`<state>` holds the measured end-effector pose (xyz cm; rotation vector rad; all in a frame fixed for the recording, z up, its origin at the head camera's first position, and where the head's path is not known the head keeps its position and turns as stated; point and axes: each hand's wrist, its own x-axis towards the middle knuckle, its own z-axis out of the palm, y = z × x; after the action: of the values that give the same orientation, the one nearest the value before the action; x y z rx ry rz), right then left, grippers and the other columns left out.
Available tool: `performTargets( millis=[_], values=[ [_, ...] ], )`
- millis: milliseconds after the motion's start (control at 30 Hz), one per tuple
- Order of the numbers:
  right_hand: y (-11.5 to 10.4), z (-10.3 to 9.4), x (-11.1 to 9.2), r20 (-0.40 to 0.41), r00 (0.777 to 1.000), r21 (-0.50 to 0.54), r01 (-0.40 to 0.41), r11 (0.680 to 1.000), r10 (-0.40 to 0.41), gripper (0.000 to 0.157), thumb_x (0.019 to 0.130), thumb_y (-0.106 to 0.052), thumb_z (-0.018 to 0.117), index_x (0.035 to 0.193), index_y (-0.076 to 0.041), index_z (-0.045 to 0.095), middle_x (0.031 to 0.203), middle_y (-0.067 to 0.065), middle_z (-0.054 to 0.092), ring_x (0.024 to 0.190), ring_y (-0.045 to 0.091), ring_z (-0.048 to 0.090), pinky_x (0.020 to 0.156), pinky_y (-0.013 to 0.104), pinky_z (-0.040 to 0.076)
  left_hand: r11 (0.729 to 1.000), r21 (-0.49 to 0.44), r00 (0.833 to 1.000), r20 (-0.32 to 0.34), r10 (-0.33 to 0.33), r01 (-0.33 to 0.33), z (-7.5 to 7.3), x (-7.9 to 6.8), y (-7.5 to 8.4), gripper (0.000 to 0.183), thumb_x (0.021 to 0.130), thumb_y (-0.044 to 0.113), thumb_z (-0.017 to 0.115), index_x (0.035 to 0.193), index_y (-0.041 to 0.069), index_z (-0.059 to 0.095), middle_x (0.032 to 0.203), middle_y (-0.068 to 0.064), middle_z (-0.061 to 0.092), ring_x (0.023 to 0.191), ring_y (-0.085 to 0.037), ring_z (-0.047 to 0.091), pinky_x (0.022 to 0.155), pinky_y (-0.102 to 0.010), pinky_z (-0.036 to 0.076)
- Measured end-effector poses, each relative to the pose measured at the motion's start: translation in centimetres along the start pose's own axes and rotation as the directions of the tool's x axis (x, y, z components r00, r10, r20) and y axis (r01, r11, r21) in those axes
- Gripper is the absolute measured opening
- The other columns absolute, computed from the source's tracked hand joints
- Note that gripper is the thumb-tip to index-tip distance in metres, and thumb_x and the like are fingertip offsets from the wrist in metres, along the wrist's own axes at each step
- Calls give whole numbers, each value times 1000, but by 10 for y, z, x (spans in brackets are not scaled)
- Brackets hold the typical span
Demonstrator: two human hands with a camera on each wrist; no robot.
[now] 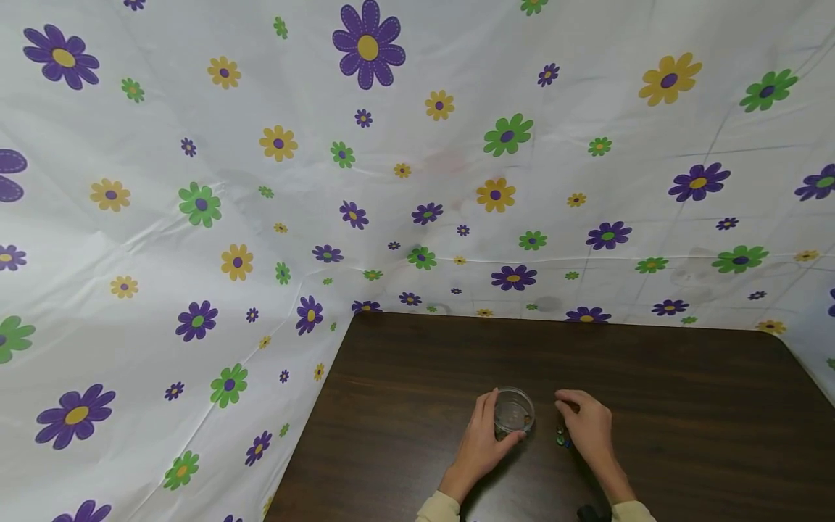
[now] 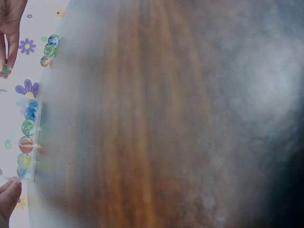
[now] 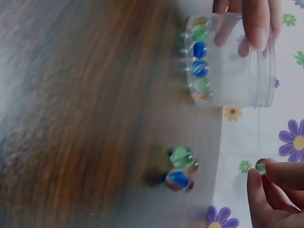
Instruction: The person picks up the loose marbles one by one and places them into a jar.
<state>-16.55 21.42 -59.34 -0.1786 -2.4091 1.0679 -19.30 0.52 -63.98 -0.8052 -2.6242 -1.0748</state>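
My left hand (image 1: 479, 441) grips a clear round jar (image 1: 527, 406) from its left side, thumb near, fingers on the far side. Through the jar's wall in the right wrist view, several glass marbles (image 3: 200, 69) line the bottom, in blue, green and orange. To the jar's right, my right hand (image 1: 589, 428) pinches a greenish glass marble (image 3: 261, 166) between thumb and fingertip, held above the tabletop. Loose marbles lie close together below that hand, among them a green one (image 3: 182, 156) and a blue and red one (image 3: 177, 179).
Both hands work over a dark wood-grain table (image 1: 391, 406). A white curtain with purple, green and yellow flowers (image 1: 443, 159) hangs behind the table and along its left side. A small black object (image 1: 590, 513) shows by the right wrist.
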Motion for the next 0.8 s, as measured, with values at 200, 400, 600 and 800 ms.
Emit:
performTargets(
  millis=[200, 400, 600, 800],
  values=[
    [-10, 2, 2, 7, 1000, 22, -25, 999, 25, 15, 85, 5, 80, 99, 1, 81, 99, 16, 77, 81, 27, 71, 66, 30, 53, 1000, -5, 1000, -2, 11, -11, 0, 0, -1, 83, 95, 43, 75, 155, -1, 39, 145, -10, 48, 126, -25, 58, 95, -40, 55],
    [-19, 8, 1, 41, 998, 48, -49, 998, 47, 11, 87, 2, 80, 98, -2, 81, 93, 15, 77, 64, 11, 57, 58, 26, 45, 1000, -2, 1000, -18, 25, -25, -1, 0, 0, 83, 95, 43, 76, 155, -1, 40, 144, -10, 49, 125, -24, 59, 95, -38, 55],
    [-25, 18, 0, 3, 1000, 71, 21, 997, -21, 12, 84, 3, 83, 92, -6, 82, 92, 7, 77, 79, 16, 69, 66, 22, 53, 1000, 7, 999, -28, 27, -27, -1, 0, 1, 82, 94, 43, 77, 154, 0, 41, 143, -9, 50, 123, -23, 60, 93, -37, 55],
    [-29, 24, -2, 21, 999, 121, 47, 992, -50, 12, 83, 4, 83, 90, -5, 81, 90, 5, 76, 79, 15, 71, 67, 17, 53, 1000, 9, 999, -26, 28, -27, -2, 0, 2, 83, 94, 43, 77, 154, 0, 41, 142, -10, 50, 122, -23, 60, 93, -36, 55]
  ],
)
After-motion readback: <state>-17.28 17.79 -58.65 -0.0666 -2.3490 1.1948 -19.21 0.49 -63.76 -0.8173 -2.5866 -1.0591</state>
